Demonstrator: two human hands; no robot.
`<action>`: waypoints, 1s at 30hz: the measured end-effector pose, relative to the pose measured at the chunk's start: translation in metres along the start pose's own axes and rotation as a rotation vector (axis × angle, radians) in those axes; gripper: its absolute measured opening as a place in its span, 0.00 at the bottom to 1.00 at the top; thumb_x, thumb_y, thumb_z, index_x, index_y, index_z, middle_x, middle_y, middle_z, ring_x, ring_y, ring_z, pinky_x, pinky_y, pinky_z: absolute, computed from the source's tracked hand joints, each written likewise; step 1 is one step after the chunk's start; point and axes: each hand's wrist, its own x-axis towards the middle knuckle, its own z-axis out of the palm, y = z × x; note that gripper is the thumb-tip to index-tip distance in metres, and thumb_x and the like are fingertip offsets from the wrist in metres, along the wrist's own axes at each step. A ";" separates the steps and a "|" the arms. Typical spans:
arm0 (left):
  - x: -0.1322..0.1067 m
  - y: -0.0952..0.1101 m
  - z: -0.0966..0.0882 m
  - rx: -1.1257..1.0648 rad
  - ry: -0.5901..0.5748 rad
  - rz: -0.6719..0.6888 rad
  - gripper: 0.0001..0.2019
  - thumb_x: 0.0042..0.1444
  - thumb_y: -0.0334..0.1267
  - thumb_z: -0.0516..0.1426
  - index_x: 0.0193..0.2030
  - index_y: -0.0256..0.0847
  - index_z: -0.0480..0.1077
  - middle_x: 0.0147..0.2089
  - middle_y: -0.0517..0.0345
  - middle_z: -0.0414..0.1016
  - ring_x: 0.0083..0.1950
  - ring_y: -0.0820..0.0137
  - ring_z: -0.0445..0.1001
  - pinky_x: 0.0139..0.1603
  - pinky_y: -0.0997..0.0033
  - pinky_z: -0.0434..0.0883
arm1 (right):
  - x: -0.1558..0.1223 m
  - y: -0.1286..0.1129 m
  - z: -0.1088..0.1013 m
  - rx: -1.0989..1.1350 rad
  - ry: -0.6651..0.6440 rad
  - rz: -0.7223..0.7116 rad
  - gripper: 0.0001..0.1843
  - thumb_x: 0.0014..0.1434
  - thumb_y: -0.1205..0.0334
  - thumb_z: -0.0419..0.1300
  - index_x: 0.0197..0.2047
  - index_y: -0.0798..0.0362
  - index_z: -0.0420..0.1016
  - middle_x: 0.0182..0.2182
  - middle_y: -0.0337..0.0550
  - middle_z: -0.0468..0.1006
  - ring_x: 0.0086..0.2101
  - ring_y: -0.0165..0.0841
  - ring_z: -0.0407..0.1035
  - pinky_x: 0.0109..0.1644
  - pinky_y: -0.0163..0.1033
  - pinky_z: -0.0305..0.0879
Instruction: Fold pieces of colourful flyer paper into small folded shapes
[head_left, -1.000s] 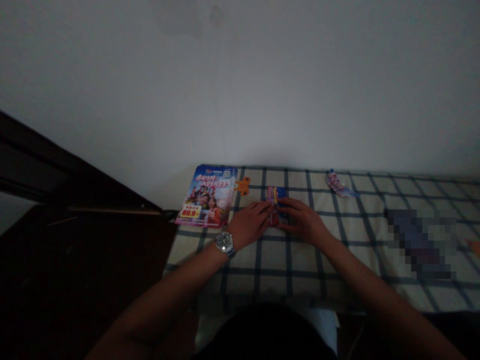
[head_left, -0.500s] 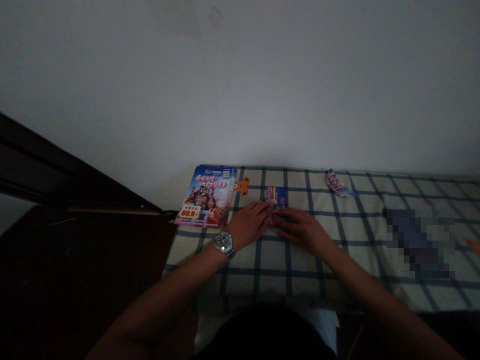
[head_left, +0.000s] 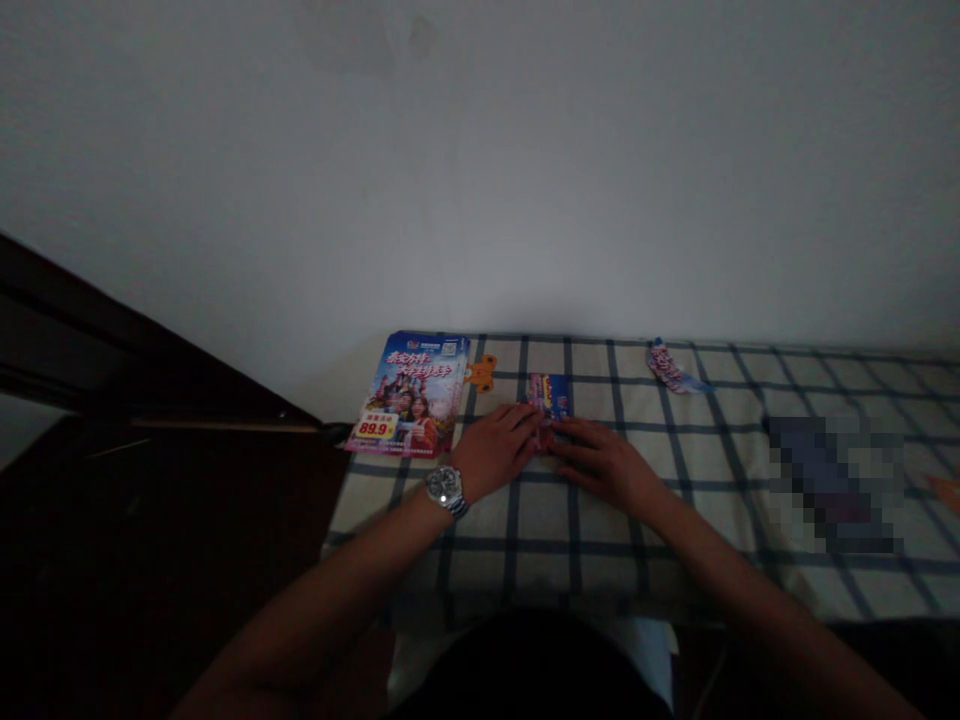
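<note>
A small folded flyer (head_left: 556, 393), blue and pink with printing, lies on the checked cloth between my hands. My left hand (head_left: 495, 445), below a wrist with a metal watch (head_left: 445, 490), grips the flyer's left and near part with bent fingers. From the other side, my right hand (head_left: 606, 462) has its fingertips closed on the near right edge. Both hands cover the flyer's lower part, so its exact folds cannot be made out. Left of my left hand sits a stack of colourful flyers (head_left: 409, 390) with a large "89.9" printed on the top one.
An orange bear-shaped piece (head_left: 481, 374) lies beside the stack. Towards the wall (head_left: 525, 180), a crumpled or folded printed paper (head_left: 670, 368) rests on the checked tablecloth (head_left: 712, 440). A pixelated dark object (head_left: 829, 485) is at the right, with an orange thing (head_left: 945, 492) at the frame's edge.
Both hands stay on the folded flyer in nearly the same pose. The whole view has shifted slightly; nothing else has visibly moved.
</note>
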 end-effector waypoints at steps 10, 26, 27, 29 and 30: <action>-0.002 -0.003 -0.001 -0.009 -0.009 0.013 0.18 0.72 0.41 0.51 0.65 0.44 0.69 0.65 0.50 0.70 0.63 0.58 0.70 0.62 0.54 0.74 | 0.002 -0.001 -0.003 0.008 -0.005 -0.008 0.21 0.68 0.60 0.63 0.63 0.42 0.75 0.65 0.46 0.73 0.63 0.46 0.68 0.65 0.60 0.70; 0.000 -0.006 0.001 -0.064 0.012 0.007 0.18 0.67 0.40 0.58 0.62 0.44 0.71 0.65 0.50 0.70 0.65 0.57 0.68 0.67 0.51 0.69 | 0.018 0.011 -0.007 0.051 0.095 0.145 0.20 0.68 0.61 0.60 0.62 0.45 0.75 0.62 0.49 0.74 0.61 0.44 0.70 0.66 0.56 0.70; 0.000 -0.006 0.001 -0.065 0.014 0.004 0.18 0.67 0.40 0.58 0.62 0.45 0.71 0.65 0.50 0.70 0.65 0.57 0.68 0.67 0.51 0.69 | 0.020 0.012 -0.007 0.043 0.114 0.155 0.20 0.68 0.61 0.60 0.62 0.45 0.74 0.62 0.49 0.74 0.61 0.45 0.70 0.66 0.56 0.70; 0.000 -0.005 0.001 -0.068 0.015 0.002 0.18 0.67 0.40 0.57 0.62 0.45 0.71 0.65 0.50 0.70 0.65 0.57 0.68 0.68 0.51 0.69 | 0.024 0.013 -0.005 0.022 0.141 0.179 0.23 0.67 0.60 0.62 0.64 0.46 0.72 0.64 0.51 0.73 0.63 0.46 0.68 0.67 0.57 0.69; 0.000 -0.005 0.000 -0.070 0.015 0.004 0.18 0.67 0.40 0.57 0.62 0.45 0.71 0.65 0.51 0.70 0.65 0.58 0.68 0.68 0.51 0.69 | 0.026 0.014 -0.003 0.015 0.138 0.185 0.25 0.66 0.60 0.62 0.66 0.46 0.71 0.64 0.51 0.72 0.63 0.47 0.67 0.67 0.58 0.68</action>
